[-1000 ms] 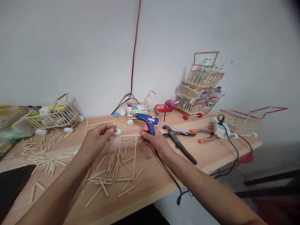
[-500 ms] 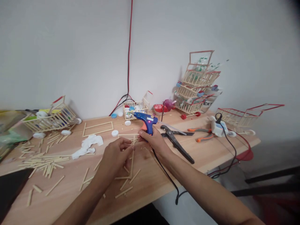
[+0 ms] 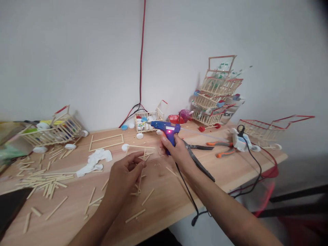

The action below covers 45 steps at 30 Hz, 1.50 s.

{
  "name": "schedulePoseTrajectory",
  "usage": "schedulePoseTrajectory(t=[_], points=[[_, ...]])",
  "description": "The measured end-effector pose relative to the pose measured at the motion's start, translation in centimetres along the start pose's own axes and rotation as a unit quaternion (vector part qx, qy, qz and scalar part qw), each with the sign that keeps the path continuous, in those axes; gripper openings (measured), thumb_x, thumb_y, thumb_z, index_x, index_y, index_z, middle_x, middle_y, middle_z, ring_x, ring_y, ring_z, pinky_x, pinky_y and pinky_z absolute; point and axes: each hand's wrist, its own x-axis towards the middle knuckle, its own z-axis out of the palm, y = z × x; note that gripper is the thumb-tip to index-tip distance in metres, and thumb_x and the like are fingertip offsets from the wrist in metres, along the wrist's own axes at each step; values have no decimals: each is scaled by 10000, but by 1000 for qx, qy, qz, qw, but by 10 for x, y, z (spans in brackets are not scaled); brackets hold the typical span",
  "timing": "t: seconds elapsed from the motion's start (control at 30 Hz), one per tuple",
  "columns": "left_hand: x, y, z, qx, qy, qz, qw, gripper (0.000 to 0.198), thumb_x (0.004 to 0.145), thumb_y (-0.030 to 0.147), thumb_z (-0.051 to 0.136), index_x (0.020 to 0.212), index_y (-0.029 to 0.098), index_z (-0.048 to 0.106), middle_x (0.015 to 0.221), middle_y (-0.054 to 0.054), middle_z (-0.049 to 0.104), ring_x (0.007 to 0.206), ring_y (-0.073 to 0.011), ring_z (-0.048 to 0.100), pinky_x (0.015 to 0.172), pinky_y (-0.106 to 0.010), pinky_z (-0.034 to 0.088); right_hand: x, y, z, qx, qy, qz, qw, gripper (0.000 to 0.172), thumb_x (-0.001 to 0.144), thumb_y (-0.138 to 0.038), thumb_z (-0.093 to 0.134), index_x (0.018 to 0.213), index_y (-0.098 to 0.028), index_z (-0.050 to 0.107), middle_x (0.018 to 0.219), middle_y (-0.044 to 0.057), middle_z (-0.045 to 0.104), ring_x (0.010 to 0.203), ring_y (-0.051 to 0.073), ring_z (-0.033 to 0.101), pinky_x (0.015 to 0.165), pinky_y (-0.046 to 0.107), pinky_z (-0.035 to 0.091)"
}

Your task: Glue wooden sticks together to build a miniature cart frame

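My right hand [image 3: 174,147] is wrapped round the grip of a blue glue gun [image 3: 166,130] with a small red light glowing on its side; its nozzle points left. Between the fingertips of my left hand [image 3: 129,167], thin wooden sticks [image 3: 145,156] are pinched above the table. Behind that hand a light stick [image 3: 140,147] runs beside a white cap [image 3: 125,147]. A flat rectangular stick frame [image 3: 107,141] lies farther left, near a crumpled white tissue [image 3: 94,161].
Loose sticks [image 3: 48,182] cover the table's left part. Stick carts stand at left [image 3: 55,131], centre [image 3: 147,121] and right [image 3: 266,130], plus a stack [image 3: 217,92]. Pliers [image 3: 200,164], orange-handled pliers [image 3: 225,148], a power adapter [image 3: 241,141] and the gun's black cable [image 3: 188,191] lie at right.
My right hand has moved the glue gun right, away from my left hand, and the gun's light looks brighter. The sticks at my left fingers have shifted and tilted.
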Motion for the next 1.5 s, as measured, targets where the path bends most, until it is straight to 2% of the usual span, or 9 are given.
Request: schedulePoseTrajectory(t=[0.1,0.23,0.43,0.53,0.7,0.93,1.03,1.27,1.5], points=[[-2,1,-2,8,22,11,1000,445,693,373,654,1088,168,661,684,1,645,439,-100,488,426,-231,389,-7,-13,-12,26,-21,5,999,345,798,-522,592,800,-206,454,546,-78,471,427,72,456,410,188,344],[-3,1,-4,37,39,22,998,449,699,377,651,1113,201,665,740,-7,672,465,-107,513,454,-239,419,-23,-28,-26,37,-85,44,995,386,819,-564,546,765,-201,426,553,-69,461,424,71,445,402,192,315],[-3,1,-5,59,51,34,996,417,704,376,655,1087,214,682,756,-12,679,479,-113,536,470,-246,434,-38,-31,-35,-28,-48,20,998,353,838,-530,551,810,-187,472,545,-55,466,460,81,437,459,211,333],[-4,1,-5,55,57,35,996,417,696,375,665,1078,210,686,765,-15,689,483,-116,544,481,-250,440,-42,-32,-35,24,-71,66,995,377,815,-542,574,858,-171,517,558,-51,440,483,79,415,457,203,301],[-7,2,-4,57,66,27,996,406,697,377,665,1063,206,694,761,-21,698,506,-129,560,458,-241,432,-48,-34,-35,108,-91,146,979,395,771,-549,624,829,-168,538,578,-53,390,492,68,368,438,182,276],[-12,2,-3,119,80,82,986,331,764,372,615,1058,242,696,770,-1,700,582,-140,599,493,-232,456,-55,-43,-41,9,-146,104,984,396,852,-528,535,925,-140,568,753,43,573,530,76,445,446,199,292],[-13,2,-4,138,91,102,981,308,782,359,608,1057,251,694,773,11,698,583,-127,598,543,-236,478,-56,-48,-42,-8,-153,86,984,363,881,-500,509,946,-146,554,803,49,566,573,81,449,460,199,299],[-15,2,-5,159,97,135,973,281,800,340,603,1054,260,691,733,33,682,560,-107,590,577,-230,485,-54,-49,-42,-37,-149,81,985,385,897,-528,457,843,-151,512,737,16,498,528,63,392,451,204,280],[-16,4,-4,154,97,129,975,278,797,334,607,1052,263,692,706,42,674,544,-98,577,568,-220,475,-54,-49,-42,-33,-160,85,983,374,896,-519,469,849,-148,495,713,-4,476,512,50,373,446,192,276]])
